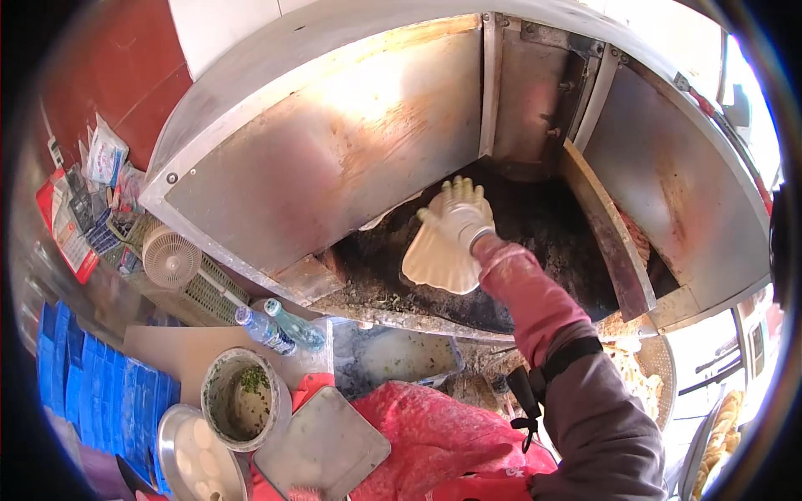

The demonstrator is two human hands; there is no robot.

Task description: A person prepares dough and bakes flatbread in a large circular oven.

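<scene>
My right hand (460,216), in a pale glove, lies palm down over a flat sheet of dough (438,266) inside a metal-walled oven. Its fingers point away from me and are stretched out, slightly apart. The dough is pale, with ridges fanning toward its near rounded edge. Beneath it is the dark, scorched oven surface (545,232); whether the dough rests on it or is just above is hard to tell. My left hand is out of view. Close to my apron front lies a rectangular metal tray (326,438) with a dusty, whitish surface.
A curved metal strip (611,238) stands at the oven's right. At left are a pot with chopped greens (245,399), a metal bowl of dough pieces (197,457), bottles (294,325), a small fan (172,257) and stacked blue crates (103,388). A perforated basket (658,376) sits right.
</scene>
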